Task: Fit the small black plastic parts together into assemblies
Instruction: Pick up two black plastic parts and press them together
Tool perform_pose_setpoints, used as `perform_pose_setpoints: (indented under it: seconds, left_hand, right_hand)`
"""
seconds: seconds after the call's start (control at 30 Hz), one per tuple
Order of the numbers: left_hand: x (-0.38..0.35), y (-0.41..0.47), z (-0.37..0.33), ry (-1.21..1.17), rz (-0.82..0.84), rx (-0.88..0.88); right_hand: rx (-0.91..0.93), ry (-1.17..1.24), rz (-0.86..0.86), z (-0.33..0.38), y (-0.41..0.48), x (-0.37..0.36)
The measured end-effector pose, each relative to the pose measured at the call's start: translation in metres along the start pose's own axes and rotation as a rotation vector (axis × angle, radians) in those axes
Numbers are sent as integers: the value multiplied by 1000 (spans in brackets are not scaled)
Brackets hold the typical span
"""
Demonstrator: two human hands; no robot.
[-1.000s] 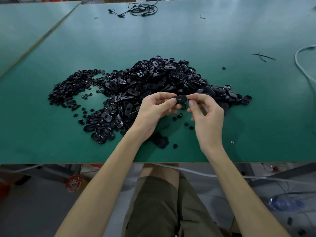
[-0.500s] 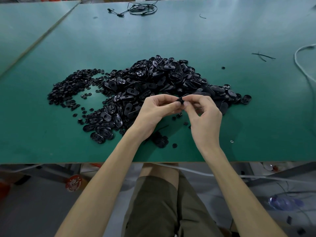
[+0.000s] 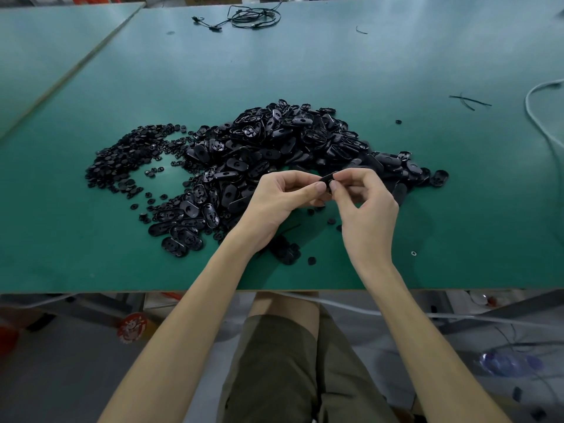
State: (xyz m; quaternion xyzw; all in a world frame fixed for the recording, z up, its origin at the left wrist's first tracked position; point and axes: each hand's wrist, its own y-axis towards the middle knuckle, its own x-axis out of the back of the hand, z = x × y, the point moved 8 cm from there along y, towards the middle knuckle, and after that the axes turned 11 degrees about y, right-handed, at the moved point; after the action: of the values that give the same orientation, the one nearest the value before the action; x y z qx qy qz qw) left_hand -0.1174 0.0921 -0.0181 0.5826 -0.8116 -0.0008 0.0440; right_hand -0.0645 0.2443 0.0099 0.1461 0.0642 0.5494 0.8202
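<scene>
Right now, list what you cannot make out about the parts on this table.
Head view:
black part between left hand and right hand: fingertips cover it; fit unclear.
small round pieces, far left: too small for detail.
parts under left wrist: partly hidden by it.
white cable: cut by right edge.

Seated person seen from above: bare forearms (image 3: 195, 312), left hand (image 3: 279, 198) and right hand (image 3: 367, 206) with short-trimmed nails. Loose olive-drab shorts (image 3: 274, 377) cover the thighs; one bare knee (image 3: 283, 302) shows.

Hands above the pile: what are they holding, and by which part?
One small black part, pinched by both: left hand on its left end, right hand on its right end.
</scene>
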Motion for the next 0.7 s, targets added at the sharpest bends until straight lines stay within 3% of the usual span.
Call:
perform_pose_setpoints:
  seconds: [0.7]
  left_hand:
    - [0, -2, -1, -8, -5, 45]
  right_hand:
    - [120, -105, -25, 9, -1, 1]
